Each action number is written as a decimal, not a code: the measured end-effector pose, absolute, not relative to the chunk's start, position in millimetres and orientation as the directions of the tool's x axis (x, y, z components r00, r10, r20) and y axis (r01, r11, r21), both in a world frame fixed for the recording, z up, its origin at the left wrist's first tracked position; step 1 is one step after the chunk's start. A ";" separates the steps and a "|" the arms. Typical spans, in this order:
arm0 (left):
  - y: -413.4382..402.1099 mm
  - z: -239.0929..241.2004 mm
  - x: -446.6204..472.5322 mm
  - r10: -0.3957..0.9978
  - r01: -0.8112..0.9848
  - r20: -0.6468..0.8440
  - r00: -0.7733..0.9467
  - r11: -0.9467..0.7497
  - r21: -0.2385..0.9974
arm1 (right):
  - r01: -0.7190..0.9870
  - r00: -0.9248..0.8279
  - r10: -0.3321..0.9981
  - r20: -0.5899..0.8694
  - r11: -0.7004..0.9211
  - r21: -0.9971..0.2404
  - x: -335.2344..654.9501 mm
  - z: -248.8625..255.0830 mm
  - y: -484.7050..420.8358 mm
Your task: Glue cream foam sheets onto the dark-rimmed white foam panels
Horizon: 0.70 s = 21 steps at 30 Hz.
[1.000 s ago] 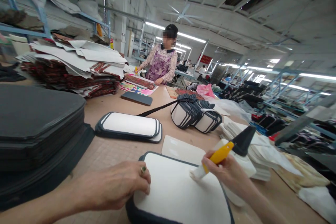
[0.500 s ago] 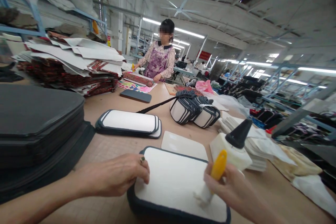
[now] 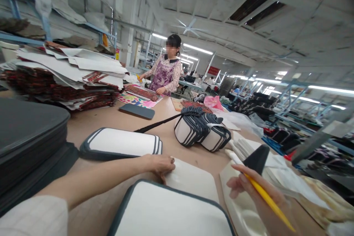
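Note:
My left hand (image 3: 164, 166) has its fingers curled down at the far-left corner of a flat cream sheet (image 3: 193, 180), seemingly pinching it. Nearer to me lies a white panel with dark rounded edges (image 3: 177, 214), cut off by the bottom of the view. My right hand (image 3: 257, 191) grips a brush with a yellow handle (image 3: 269, 201); its pale head points up and away from me. Beneath and behind that hand is a whitish plastic container (image 3: 229, 195), partly hidden, with a black cone (image 3: 257, 158) beside the brush.
A tall stack of dark panels (image 3: 30, 129) stands at left. White-topped dark-edged pieces (image 3: 124, 142) lie ahead, near a strapped bundle (image 3: 190, 129). Piled sheets (image 3: 66, 77) rise at back left. Across the brown table (image 3: 91, 116) a co-worker (image 3: 163, 70) handles patterned material.
My left hand has moved from the white panel to the cream sheet beyond it. My right hand has lifted the brush off the panel and moved right, over the container.

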<state>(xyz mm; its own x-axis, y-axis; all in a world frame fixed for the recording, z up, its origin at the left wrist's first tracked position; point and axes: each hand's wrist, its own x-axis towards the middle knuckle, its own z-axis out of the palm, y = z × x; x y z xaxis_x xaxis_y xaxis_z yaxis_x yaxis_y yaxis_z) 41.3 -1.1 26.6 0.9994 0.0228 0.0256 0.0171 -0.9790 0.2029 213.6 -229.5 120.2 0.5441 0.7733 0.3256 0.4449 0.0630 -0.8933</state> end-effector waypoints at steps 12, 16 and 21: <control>0.6 16.9 37.9 0.111 0.112 -0.019 0.994 -0.954 0.276 | 0.394 0.304 0.909 0.284 0.152 -0.907 256.8 83.8 -217.6; 3.0 14.1 43.9 0.148 0.143 -0.007 0.989 -0.938 0.317 | 0.405 0.290 0.934 0.206 0.075 -0.911 249.2 83.4 -211.5; 10.1 28.2 46.3 0.296 0.230 0.138 0.945 -0.903 0.363 | 0.806 0.193 0.960 0.204 -0.036 -0.591 240.5 72.3 -183.5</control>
<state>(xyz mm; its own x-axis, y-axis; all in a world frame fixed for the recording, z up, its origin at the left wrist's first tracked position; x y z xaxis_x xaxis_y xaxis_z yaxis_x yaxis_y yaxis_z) 46.3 10.1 28.2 0.9452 0.2959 0.1380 0.2297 -0.9030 0.3631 240.5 -183.5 72.3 0.1926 0.9599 0.2037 0.8055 -0.0361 -0.5915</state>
